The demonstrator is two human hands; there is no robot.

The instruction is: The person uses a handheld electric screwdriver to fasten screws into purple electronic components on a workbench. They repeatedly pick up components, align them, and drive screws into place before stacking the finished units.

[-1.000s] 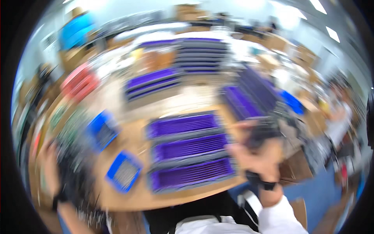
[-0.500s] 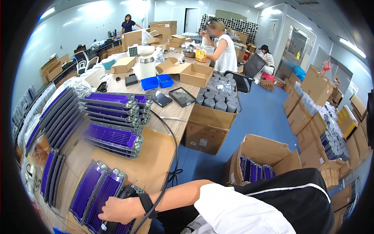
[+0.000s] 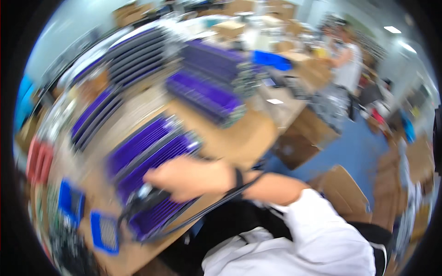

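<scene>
Several purple panels with grey frames lie side by side in front of me, the middle purple panel (image 3: 154, 163) just beyond my hand. My right hand (image 3: 186, 177) is over these panels, its fingers closed round a black electric screwdriver (image 3: 138, 204), smeared by motion. A black cord (image 3: 216, 204) runs past the wrist, which wears a black band. Beyond the hand, more purple panels (image 3: 202, 94) are stacked, with small circuit boards at their right ends. My left hand is not in view.
Grey-framed panels (image 3: 138, 57) stand stacked at the far left. Two blue trays, one a blue tray (image 3: 105, 232), lie at the near left beside red bins (image 3: 40, 161). An open cardboard box (image 3: 343, 191) is on the floor to my right. Another person (image 3: 347, 62) stands at the table's far end.
My view has swung left and down, so the scene shifts right and blurs. Blue trays and red bins have come into view. The right hand stays over the near panels with the screwdriver.
</scene>
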